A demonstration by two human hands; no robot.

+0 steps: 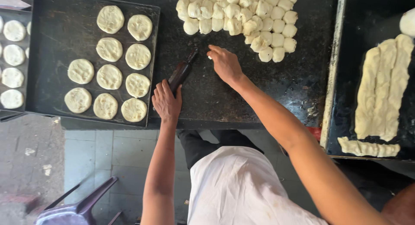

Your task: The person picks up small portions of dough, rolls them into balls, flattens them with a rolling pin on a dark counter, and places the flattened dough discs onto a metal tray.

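My left hand (166, 102) grips the near end of a dark rolling pin (183, 68) that lies slanted on the black worktop (225, 95). My right hand (224, 63) rests palm down on the worktop just right of the pin, fingers together, with a small bit of dough at the fingertips. A heap of several small pale dough balls (240, 17) sits just beyond my right hand. To the left, a black baking tray (56, 43) holds several flattened round dough discs (123, 56) in rows.
Long strips of dough (382, 91) lie on a dark tray (341, 78) at the right. Another tray with dough discs (13, 56) shows at the far left. Below the counter are a tiled floor and a purple plastic stool (78, 207).
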